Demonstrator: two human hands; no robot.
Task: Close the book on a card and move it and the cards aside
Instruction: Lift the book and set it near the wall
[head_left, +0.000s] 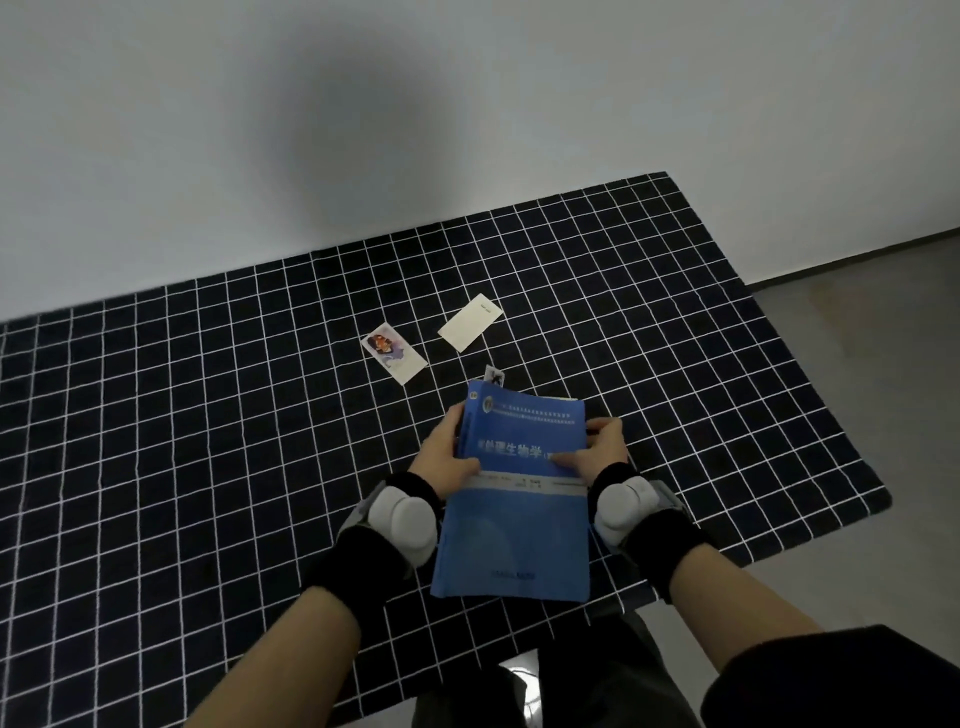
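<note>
A blue book lies closed on the black grid-patterned cloth, near its front edge. The tip of a card sticks out from the book's far end. My left hand grips the book's left edge, thumb on the cover. My right hand holds the right edge, fingers pressed on the cover. Beyond the book lie two loose cards: a picture card to the left and a plain white card to the right.
The black cloth with white grid lines covers the table up to a pale wall behind. Grey floor shows past the cloth's right edge. Both wrists carry black bands with white devices.
</note>
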